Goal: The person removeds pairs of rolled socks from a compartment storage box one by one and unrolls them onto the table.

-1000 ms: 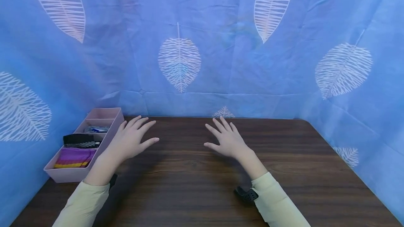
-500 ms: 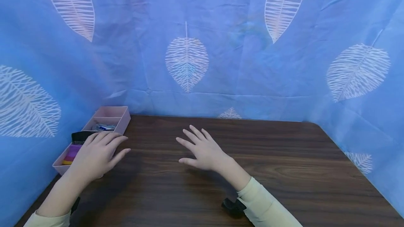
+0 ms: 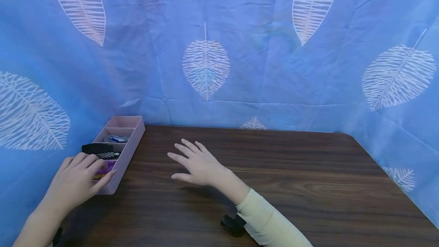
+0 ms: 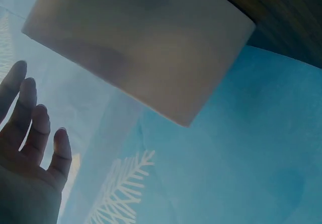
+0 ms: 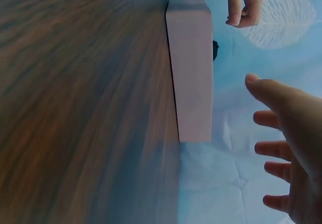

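A pink divided organizer box point(image 3: 129, 159) stands at the table's left. My left hand point(image 3: 72, 184) hovers over its front compartment, partly covering a folded purple and yellow cloth point(image 3: 109, 166). In the right wrist view that left hand point(image 5: 245, 2) is above the box wall point(image 5: 190, 73), apart from it, fingers loosely bent and holding nothing visible. The left wrist view shows its fingers beyond the box's end wall point(image 4: 146, 48). My right hand point(image 3: 202, 167) is over the middle of the table, fingers spread, holding nothing.
Behind the cloth, the box holds a black item point(image 3: 97, 148) and a black-and-white striped one point(image 3: 109, 155). A small blue-and-clear packaged item point(image 3: 117, 139) lies farther back. The dark wooden table point(image 3: 291, 178) meets a blue leaf-patterned curtain point(image 3: 253, 68).
My left hand has moved left and down from beside the box to over its front compartment, its fingers bending more. My right hand has moved left across the table. The view has turned slightly left.
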{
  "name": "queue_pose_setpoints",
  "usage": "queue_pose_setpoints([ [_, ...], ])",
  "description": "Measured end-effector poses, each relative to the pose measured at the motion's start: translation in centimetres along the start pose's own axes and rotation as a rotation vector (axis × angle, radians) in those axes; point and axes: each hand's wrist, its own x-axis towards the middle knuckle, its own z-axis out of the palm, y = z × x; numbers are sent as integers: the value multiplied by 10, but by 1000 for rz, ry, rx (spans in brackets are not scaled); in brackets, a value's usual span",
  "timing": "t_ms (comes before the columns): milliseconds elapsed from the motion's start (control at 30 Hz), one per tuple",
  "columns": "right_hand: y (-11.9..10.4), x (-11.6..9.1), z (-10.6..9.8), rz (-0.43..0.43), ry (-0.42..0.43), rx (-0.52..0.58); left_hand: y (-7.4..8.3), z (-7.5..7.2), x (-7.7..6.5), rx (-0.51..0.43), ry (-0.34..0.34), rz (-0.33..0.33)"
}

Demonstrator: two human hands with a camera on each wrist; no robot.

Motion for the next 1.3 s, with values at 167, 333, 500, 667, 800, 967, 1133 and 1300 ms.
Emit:
queue_pose_setpoints([
  [167, -12, 17, 2, -57, 46, -11, -4, -2, -7, 36, -100, -53],
  [333, -25, 34, 4, -74, 64, -18, -6, -5, -9, 58, -206, -112],
  [500, -39, 51, 4, -77, 71, -8, -8, -9, -7, 54, -307, -174],
  [667, -54, 68, 6, -72, 96, -3, -7, -11, -7, 33, -395, -228],
  [800, -66, 82, 8, -71, 172, -11, -8, -11, -10, 20, -379, -227],
  [967, -81, 103, 12, -73, 216, -23, -11, -10, -15, 7, -332, -209],
  [1133, -92, 124, 17, -80, 199, -16, -13, -9, -17, 15, -279, -179],
  [1300, -102, 140, 23, -71, 171, -22, -14, -10, -17, 31, -240, -169],
])
